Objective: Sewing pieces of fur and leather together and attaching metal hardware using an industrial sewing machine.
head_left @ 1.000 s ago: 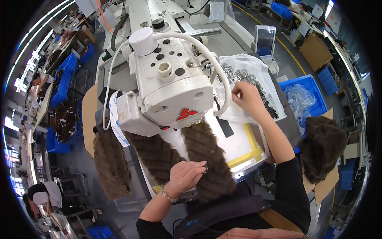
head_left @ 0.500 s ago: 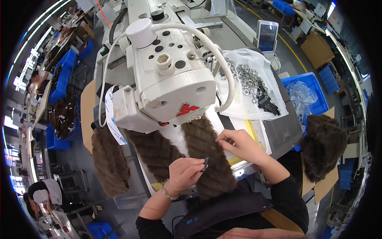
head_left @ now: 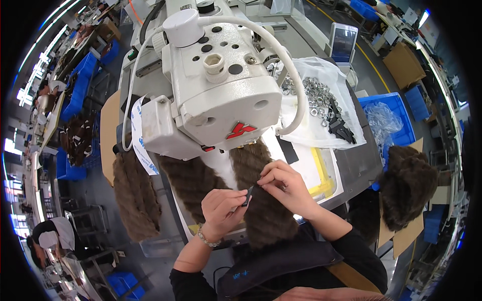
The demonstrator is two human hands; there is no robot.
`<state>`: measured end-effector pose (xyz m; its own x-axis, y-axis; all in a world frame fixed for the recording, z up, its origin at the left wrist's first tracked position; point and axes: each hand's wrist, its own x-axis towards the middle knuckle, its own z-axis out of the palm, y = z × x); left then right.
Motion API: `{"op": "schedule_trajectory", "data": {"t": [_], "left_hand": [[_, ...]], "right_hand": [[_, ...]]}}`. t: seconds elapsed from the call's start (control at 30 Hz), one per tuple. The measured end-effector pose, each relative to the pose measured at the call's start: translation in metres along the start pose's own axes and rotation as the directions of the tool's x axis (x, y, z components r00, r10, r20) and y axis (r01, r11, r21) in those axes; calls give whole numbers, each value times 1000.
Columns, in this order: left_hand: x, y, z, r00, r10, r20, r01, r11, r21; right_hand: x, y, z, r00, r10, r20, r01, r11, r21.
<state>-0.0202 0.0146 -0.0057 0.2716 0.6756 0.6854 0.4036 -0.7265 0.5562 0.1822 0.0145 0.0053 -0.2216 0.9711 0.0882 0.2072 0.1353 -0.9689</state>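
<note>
My left hand (head_left: 221, 208) pinches a small black strip (head_left: 247, 196) between thumb and fingertips, over a length of brown fur (head_left: 268, 220). Close beside it, my right hand (head_left: 287, 189) has thumb and forefinger pressed together near the strip's upper end. Whatever lies between those fingertips is too small to make out. The fur runs from under the white sewing machine head (head_left: 226, 100) toward my lap. Another brown fur piece (head_left: 193, 188) lies to its left, partly beneath the machine.
A white plastic bag (head_left: 351, 135) with metal rings (head_left: 316, 98) and black strips (head_left: 341, 128) lies at the right. A fur piece (head_left: 135, 195) hangs at the left edge. More fur (head_left: 409, 185) sits in a carton at the right, near a blue bin (head_left: 401, 130).
My right hand has moved left, bringing its fingertips close to the black strip. My left hand has shifted slightly left, still pinching the strip. The whole view has shifted a little.
</note>
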Motion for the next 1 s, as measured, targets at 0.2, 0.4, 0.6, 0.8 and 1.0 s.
{"op": "schedule_trajectory", "data": {"t": [0.2, 0.4, 0.6, 0.8, 1.0], "left_hand": [[3, 2, -5, 999, 33, -38, -33, 999, 12], [0, 6, -5, 993, 121, 0, -121, 993, 6], [-3, 3, -5, 994, 111, 7, -111, 994, 12], [-1, 4, -7, 987, 143, 72, -148, 986, 71], [-1, 4, -6, 985, 164, 56, -168, 981, 97]], "right_hand": [[-7, 11, 12, 985, 161, -59, -124, 906, 405], [-5, 11, 18, 959, 285, 10, -226, 740, 634], [-5, 17, 22, 960, 266, 87, -241, 627, 741], [-8, 21, 26, 968, 208, 144, -244, 618, 748], [-9, 21, 20, 963, 170, 210, -269, 677, 685]]}}
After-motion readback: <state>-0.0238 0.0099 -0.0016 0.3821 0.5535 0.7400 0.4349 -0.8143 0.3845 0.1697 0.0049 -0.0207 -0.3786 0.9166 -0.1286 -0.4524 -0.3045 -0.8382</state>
